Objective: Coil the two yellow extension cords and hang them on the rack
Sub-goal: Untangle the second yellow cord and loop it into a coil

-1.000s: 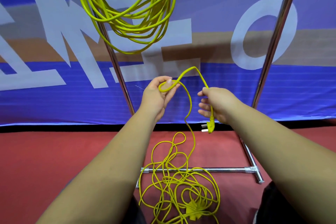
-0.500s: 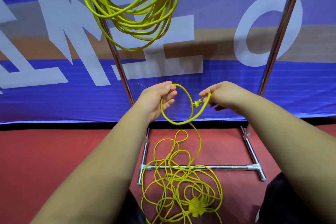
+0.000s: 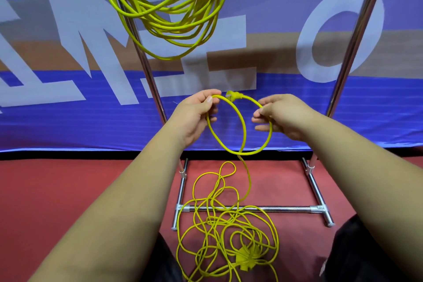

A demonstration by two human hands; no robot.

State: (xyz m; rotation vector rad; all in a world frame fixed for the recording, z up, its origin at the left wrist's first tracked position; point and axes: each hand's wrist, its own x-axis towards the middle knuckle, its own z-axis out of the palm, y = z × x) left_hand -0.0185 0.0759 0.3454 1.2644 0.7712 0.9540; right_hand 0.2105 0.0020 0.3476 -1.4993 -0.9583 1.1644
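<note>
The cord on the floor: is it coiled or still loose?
Mostly loose. One loop is formed between the left hand and right hand; the remaining cord sprawls tangled on the red floor.

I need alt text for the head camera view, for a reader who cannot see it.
Two bare hands, left hand and right hand, hold the first loop of a yellow extension cord; the rest lies tangled on the red floor. A second coiled cord hangs on the metal rack.

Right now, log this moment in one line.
left hand: holds first loop | right hand: on loop | first cord: hung
</note>
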